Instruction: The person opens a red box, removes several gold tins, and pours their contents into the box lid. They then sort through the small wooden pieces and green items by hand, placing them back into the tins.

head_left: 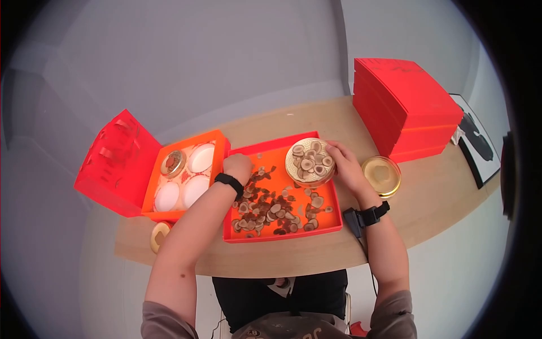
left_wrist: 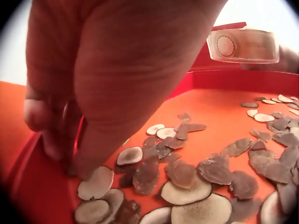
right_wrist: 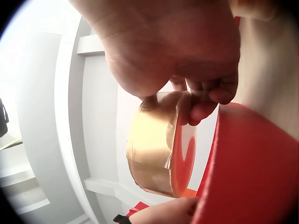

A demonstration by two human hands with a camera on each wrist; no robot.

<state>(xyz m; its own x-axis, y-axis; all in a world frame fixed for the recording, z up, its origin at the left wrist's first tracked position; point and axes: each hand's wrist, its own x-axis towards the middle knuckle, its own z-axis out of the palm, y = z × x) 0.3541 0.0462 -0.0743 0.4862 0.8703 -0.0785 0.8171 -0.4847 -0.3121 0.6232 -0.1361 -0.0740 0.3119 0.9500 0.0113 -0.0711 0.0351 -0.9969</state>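
My right hand [head_left: 349, 169] grips a round gold-sided tub [right_wrist: 152, 140] by its side, over the far right part of a shallow red tray [head_left: 282, 238]. Pale round slices with dark rims lie in the tub. Many more slices [head_left: 274, 212], some pale and some brown, are spread over the tray's orange floor. At the tray's left wall my left hand [head_left: 238, 165] reaches down, fingers drawn together. In the left wrist view its thumb tip is right at a pale slice [left_wrist: 96, 183]; I cannot tell whether it pinches it.
An open red box [head_left: 116, 169] stands left, its orange insert [head_left: 180, 140] holding one filled tub [head_left: 173, 164] beside white round recesses. Round gold lids lie at the right [head_left: 382, 176] and front left [head_left: 160, 236]. Stacked red boxes [head_left: 409, 107] and a framed picture [head_left: 480, 144] stand back right.
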